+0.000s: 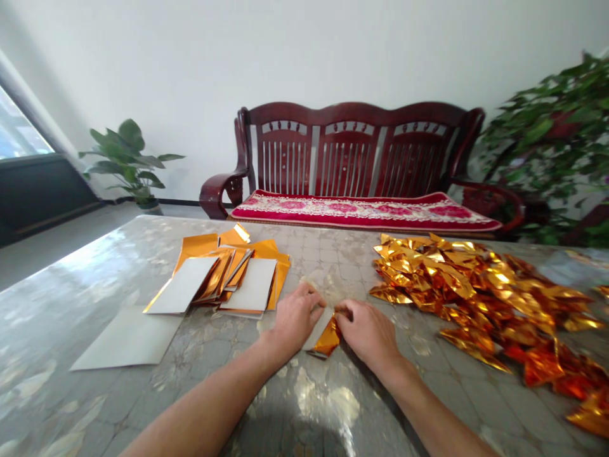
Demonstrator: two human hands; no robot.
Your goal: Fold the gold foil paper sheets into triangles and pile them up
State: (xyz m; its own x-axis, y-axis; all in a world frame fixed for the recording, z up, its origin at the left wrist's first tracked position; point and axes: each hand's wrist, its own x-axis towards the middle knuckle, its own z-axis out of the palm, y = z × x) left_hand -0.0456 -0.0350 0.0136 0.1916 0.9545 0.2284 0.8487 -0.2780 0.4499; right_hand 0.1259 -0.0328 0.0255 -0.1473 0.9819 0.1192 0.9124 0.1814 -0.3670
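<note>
Both bare hands meet at a small foil piece point(324, 337), gold on one face and white on the other. The left hand point(295, 319) and right hand point(366, 333) each have a closed grip on its upper edge, and the piece hangs down between them, tilted.

The surface point(90, 317) under it is a glossy, mottled grey sheet with a faint tile pattern, and it reflects the light. Left of the foil piece lies a loose stack of gold-and-white cards point(238, 273), with a single white card point(126, 339) flat beyond it toward the surface's left corner. Right of the piece spreads a heap of crinkled gold foil point(476, 298), running off the frame.

Beyond the foil piece stands a dark red wooden bench point(347, 152) with a red floral cushion point(361, 211), against a white wall point(181, 63). A potted plant point(127, 162) sits on the floor back left, near a window point(19, 127). A leafy plant point(547, 139) fills the far right.
</note>
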